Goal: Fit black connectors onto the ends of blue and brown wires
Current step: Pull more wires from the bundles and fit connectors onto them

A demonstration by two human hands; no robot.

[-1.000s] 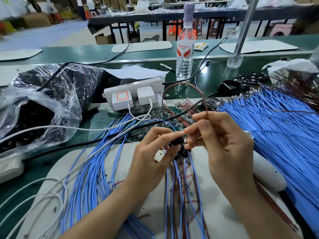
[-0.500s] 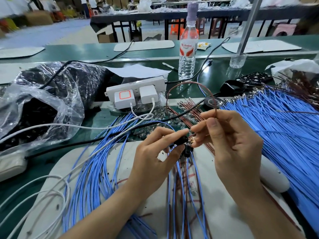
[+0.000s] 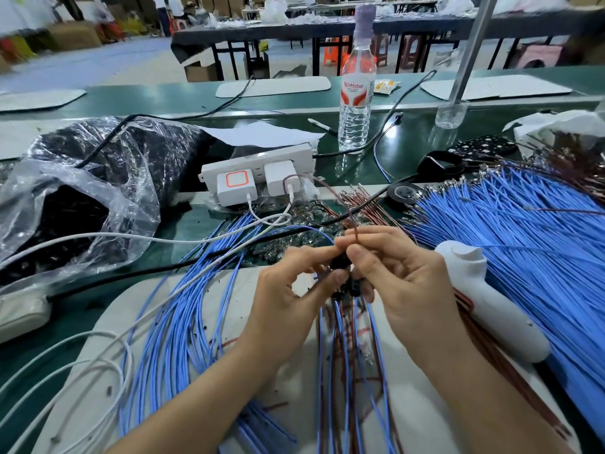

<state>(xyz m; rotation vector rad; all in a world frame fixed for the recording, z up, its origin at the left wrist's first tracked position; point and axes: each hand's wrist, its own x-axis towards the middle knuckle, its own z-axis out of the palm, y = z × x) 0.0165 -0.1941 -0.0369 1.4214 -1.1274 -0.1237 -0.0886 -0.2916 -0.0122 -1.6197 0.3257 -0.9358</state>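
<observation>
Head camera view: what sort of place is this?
Probably a wire-assembly workshop: a big heap of blue wires on a long green bench, a plastic bag of small dark parts, and more worktables behind.

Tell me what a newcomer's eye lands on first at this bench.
The broad fan of blue wires spread across the right side stands out first. In the middle, the left hand pinches a black connector while the right hand pinches a looping brown wire close against it. Behind them a water bottle stands upright, and a crinkled plastic bag of dark parts lies at the left.
</observation>
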